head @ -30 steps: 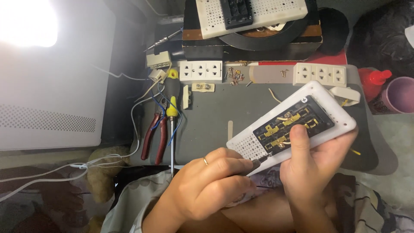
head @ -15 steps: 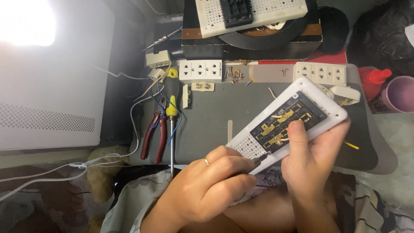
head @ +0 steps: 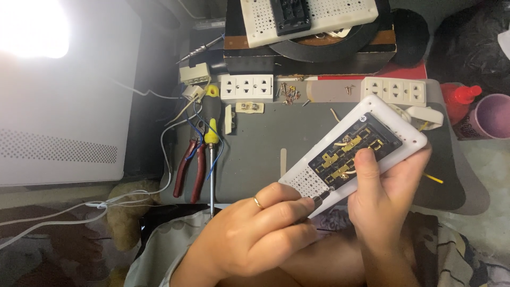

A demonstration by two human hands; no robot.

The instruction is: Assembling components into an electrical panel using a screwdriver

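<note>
My right hand (head: pixel 385 199) holds a white socket-strip housing (head: pixel 404 133) tilted up to the right above a grey mat (head: pixel 265 154). The housing is open, showing brass contact strips on a black insert (head: pixel 348 154), and my thumb presses on that insert. My left hand (head: pixel 260 234), with a ring on one finger, is closed around a small dark screwdriver (head: pixel 317 201). Its tip sits at the lower left corner of the housing, beside a perforated white section (head: pixel 304 180).
On the mat lie red-handled pliers (head: pixel 188 167), a yellow-handled screwdriver (head: pixel 211 154), two white socket plates (head: pixel 247 86) (head: pixel 394 91) and loose screws (head: pixel 289 94). A white box (head: pixel 64 117) stands left. A purple cup (head: pixel 494 117) and a red bottle (head: pixel 459 98) stand right.
The housing has shifted slightly up and left in my right hand. My left hand stays at its lower corner with the screwdriver.
</note>
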